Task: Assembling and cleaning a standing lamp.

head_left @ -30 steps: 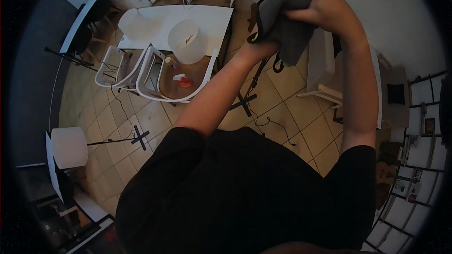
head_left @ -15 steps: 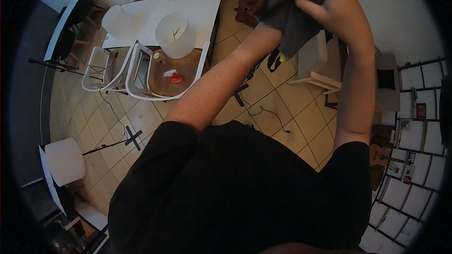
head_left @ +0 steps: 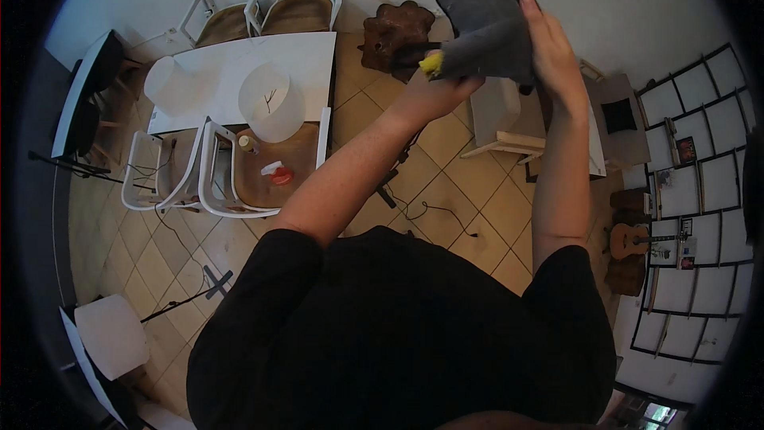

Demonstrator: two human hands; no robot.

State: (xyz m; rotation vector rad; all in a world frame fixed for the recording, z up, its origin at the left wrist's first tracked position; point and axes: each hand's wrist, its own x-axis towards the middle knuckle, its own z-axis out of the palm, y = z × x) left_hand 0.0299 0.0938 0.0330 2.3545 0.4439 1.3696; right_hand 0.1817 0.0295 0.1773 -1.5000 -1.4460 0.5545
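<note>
A dark grey piece of soft fabric (head_left: 489, 20) with a black edge is held up in front of me between both hands. My left hand (head_left: 442, 94) grips it from below, its fingers mostly hidden under the fabric. Beside that hand a small yellow piece (head_left: 431, 63) and a black strap-like loop (head_left: 410, 56) stick out; whether they belong to the fabric I cannot tell. My right hand (head_left: 555, 60) closes on the fabric's right side, fingertips pointing up along it and thumb hidden.
At left stands a white table (head_left: 314, 56) with two white drum-shaped shades, one (head_left: 274, 115) nearer. A chair (head_left: 263, 167) holds a spray bottle with a red part (head_left: 278, 173). Beyond my hands are a brown wooden stool (head_left: 398, 32) and a beige armchair (head_left: 509, 119). Cables (head_left: 434, 211) lie across the tiles.
The fabric has turned and spread out, showing more of its surface. My right hand has moved from its top to its right side; the left stays beneath. The view has shifted slightly.
</note>
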